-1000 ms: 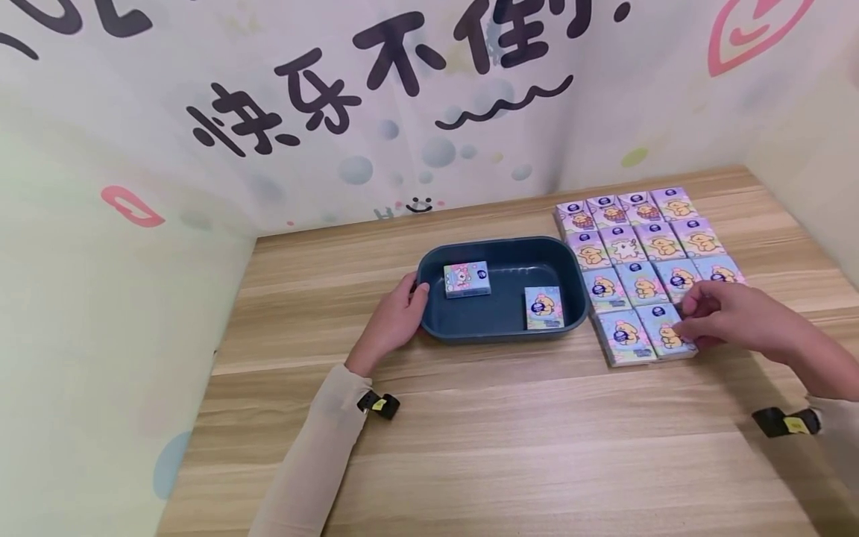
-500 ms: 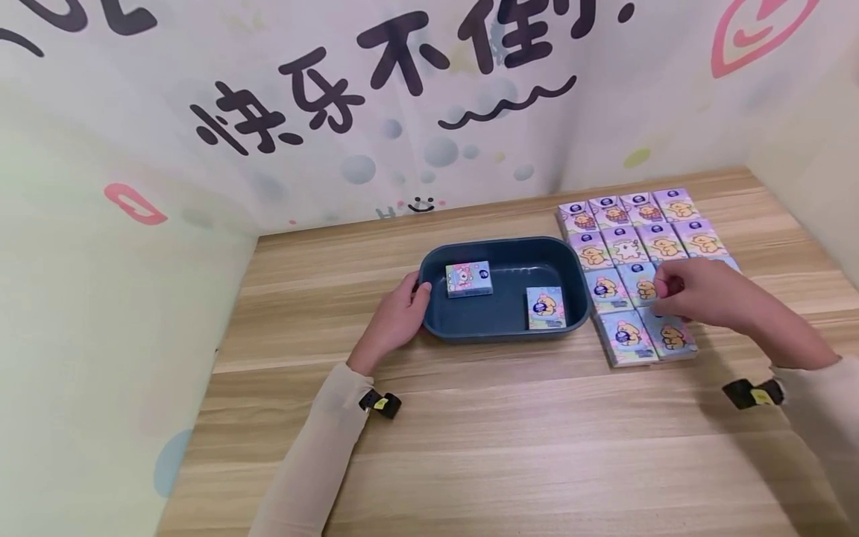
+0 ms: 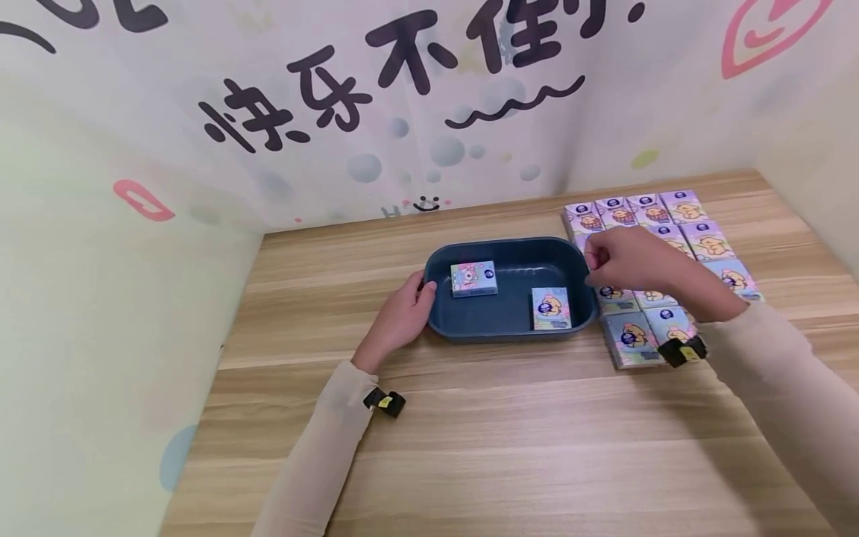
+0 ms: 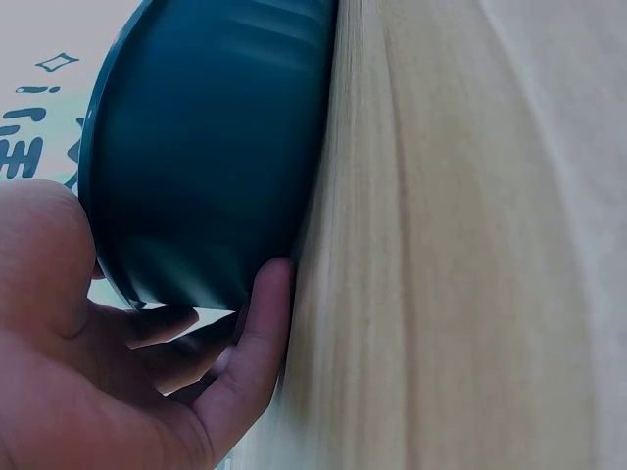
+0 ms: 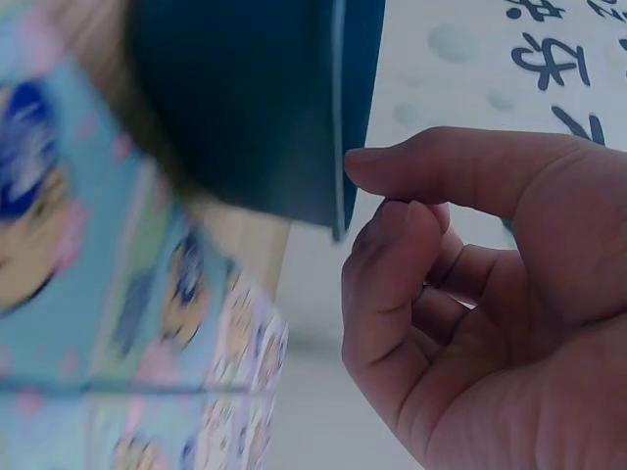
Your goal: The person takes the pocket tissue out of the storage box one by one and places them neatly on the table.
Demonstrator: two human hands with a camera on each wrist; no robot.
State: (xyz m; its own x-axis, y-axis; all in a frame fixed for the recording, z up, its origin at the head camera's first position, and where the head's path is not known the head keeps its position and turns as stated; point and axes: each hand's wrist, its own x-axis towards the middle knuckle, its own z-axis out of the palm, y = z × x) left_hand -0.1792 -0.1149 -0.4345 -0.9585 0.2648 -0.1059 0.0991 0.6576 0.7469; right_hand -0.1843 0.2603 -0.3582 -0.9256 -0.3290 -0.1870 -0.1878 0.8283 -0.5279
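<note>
A dark blue rectangular basin (image 3: pixel 503 337) rests on the wooden table. Inside it lie two small box-shaped packs, a pack with a white cartoon animal (image 3: pixel 473 278) at left and a pack with a yellow cartoon puppy (image 3: pixel 551 308) at front right. My left hand (image 3: pixel 403 309) grips the basin's left end, thumb at the rim. My right hand (image 3: pixel 637 257) is at the opposite end, over the rows of packs, with nothing between its loosely curled fingers. In the right wrist view, one fingertip of the right hand (image 5: pixel 490 284) is right at the basin's rim (image 5: pixel 340 196).
Several rows of matching packs (image 3: pixel 631 339) stand side by side to the right of the basin, partly hidden by the right hand and forearm. A printed wall covering (image 3: pixel 335 179) closes the table's back edge. Bare wood (image 3: pixel 470 447) lies in front of the basin.
My right hand has moved left from the front packs, across the rows, to the basin's right rim. The left hand keeps its grip; the basin and packs stay in place.
</note>
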